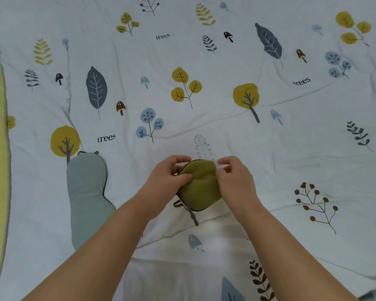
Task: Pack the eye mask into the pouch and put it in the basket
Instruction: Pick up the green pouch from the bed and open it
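An olive-green eye mask (pixel 201 187), folded, is held just above a leaf-printed quilt (pixel 204 94). It is gripped on its left edge by the left hand (pixel 169 181), thumb pressed on top. The right hand (pixel 234 181) is closed on the mask's right side, a blurred white bit pinched at its fingertips (pixel 223 165). A pale-green pouch (pixel 87 196) lies apart on the left.
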A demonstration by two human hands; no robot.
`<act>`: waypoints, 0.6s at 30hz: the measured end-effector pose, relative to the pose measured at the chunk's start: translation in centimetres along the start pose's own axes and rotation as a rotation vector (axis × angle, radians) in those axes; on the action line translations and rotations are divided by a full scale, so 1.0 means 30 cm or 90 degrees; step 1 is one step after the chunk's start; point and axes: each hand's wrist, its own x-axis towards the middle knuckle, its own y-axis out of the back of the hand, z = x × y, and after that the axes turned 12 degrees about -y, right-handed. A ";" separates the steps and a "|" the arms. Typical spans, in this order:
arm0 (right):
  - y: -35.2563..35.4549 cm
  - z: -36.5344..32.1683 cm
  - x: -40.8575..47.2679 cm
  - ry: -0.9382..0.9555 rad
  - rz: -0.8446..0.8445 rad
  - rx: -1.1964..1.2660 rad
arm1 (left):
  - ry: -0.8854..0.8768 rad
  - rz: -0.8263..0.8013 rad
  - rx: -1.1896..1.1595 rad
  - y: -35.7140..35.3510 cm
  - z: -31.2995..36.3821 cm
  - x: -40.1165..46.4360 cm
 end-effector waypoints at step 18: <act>-0.090 0.217 0.097 0.204 0.158 -0.463 | -0.167 0.067 0.717 -0.166 -0.234 0.035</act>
